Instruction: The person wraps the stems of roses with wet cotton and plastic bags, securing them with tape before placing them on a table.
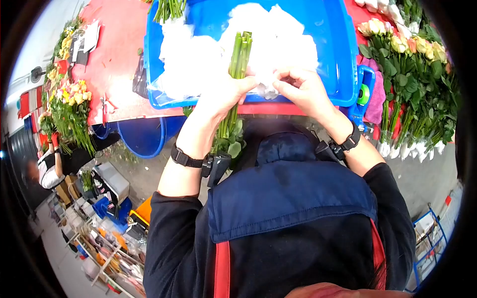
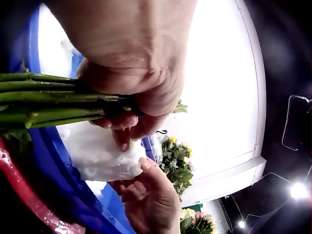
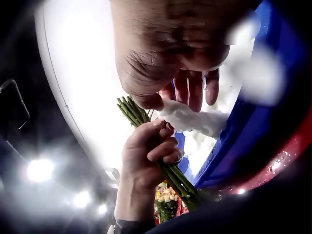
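My left hand grips a bundle of green flower stems over the near edge of a blue tub. The cut ends point away from me, and leaves hang below the table edge. With thumb and fingers, my right hand pinches a wet, white cotton-like pad beside the stems. Fingertips of the left hand reach the same pad in the left wrist view. In the right wrist view the pad stretches from the pinch toward the tub's wall. More white wadding fills much of the tub.
Bunches of roses with white-wrapped stem ends lie on the right. Another stem bunch sits at the tub's far left corner. A tape dispenser stands at the tub's right. Farther left are more flowers and another person.
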A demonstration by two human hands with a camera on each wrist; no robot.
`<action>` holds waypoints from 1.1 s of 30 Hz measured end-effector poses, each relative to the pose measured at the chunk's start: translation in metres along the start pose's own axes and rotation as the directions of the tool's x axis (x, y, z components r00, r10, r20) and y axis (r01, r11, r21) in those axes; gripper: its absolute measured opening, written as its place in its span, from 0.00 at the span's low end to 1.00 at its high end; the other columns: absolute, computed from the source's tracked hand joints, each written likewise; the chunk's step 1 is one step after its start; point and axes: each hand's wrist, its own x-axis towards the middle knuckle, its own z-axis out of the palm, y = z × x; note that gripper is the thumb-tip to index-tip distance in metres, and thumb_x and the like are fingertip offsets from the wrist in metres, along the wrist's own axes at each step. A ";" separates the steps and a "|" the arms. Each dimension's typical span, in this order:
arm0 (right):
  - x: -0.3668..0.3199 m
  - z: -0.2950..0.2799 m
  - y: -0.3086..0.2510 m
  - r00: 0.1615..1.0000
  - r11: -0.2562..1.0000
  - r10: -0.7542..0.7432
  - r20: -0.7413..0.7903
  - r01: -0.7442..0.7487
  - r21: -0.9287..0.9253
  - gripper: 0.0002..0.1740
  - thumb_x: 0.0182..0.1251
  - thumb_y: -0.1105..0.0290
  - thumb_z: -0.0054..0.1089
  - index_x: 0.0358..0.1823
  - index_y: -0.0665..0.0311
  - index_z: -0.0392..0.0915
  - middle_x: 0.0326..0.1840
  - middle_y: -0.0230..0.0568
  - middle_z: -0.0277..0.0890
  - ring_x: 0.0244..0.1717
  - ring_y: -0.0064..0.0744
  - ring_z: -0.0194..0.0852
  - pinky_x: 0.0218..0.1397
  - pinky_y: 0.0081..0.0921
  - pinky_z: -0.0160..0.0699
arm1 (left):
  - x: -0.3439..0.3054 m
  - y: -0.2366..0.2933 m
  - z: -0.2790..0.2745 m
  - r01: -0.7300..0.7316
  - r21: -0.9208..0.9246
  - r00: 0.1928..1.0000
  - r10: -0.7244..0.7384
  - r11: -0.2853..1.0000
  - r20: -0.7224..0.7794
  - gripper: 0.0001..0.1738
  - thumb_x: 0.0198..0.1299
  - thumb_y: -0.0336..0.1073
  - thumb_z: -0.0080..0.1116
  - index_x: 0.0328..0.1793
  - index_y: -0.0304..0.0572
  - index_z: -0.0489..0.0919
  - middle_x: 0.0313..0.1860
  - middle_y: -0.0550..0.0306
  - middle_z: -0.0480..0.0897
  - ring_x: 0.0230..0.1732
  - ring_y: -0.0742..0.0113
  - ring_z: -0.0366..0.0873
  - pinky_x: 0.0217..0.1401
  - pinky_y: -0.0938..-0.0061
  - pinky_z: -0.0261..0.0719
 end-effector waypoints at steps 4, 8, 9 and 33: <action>0.003 0.004 0.006 0.994 0.994 0.100 -0.034 -0.101 -0.047 0.12 0.59 0.70 0.67 0.38 0.72 0.78 0.35 0.34 0.80 0.35 0.17 0.75 0.40 0.17 0.76 | -0.001 -0.002 0.010 0.016 0.040 1.000 -0.015 0.999 -0.024 0.14 0.51 0.31 0.69 0.42 0.33 0.79 0.20 0.64 0.76 0.16 0.79 0.66 0.19 0.82 0.61; 0.005 0.000 -0.001 0.984 0.968 0.174 0.023 -0.175 0.178 0.09 0.60 0.74 0.64 0.39 0.69 0.76 0.35 0.29 0.77 0.35 0.15 0.73 0.39 0.15 0.72 | 0.000 -0.001 0.010 0.000 0.086 1.000 0.000 0.996 0.002 0.11 0.51 0.32 0.68 0.39 0.35 0.80 0.23 0.62 0.80 0.16 0.80 0.66 0.19 0.83 0.62; 0.005 -0.002 0.000 0.978 0.953 0.208 0.027 -0.209 0.220 0.09 0.60 0.74 0.64 0.40 0.68 0.76 0.35 0.30 0.77 0.35 0.16 0.73 0.39 0.15 0.72 | -0.001 -0.002 0.010 -0.014 0.085 1.000 0.014 0.996 0.008 0.11 0.52 0.32 0.68 0.38 0.36 0.80 0.24 0.62 0.81 0.17 0.80 0.66 0.20 0.83 0.62; -0.002 -0.008 -0.010 0.908 0.836 -0.411 0.082 0.412 -0.362 0.09 0.58 0.78 0.65 0.41 0.67 0.79 0.37 0.40 0.80 0.41 0.29 0.80 0.47 0.23 0.78 | -0.014 -0.006 0.005 -0.041 0.066 0.999 0.040 0.997 0.019 0.15 0.58 0.41 0.66 0.40 0.34 0.82 0.25 0.58 0.82 0.16 0.81 0.67 0.17 0.83 0.63</action>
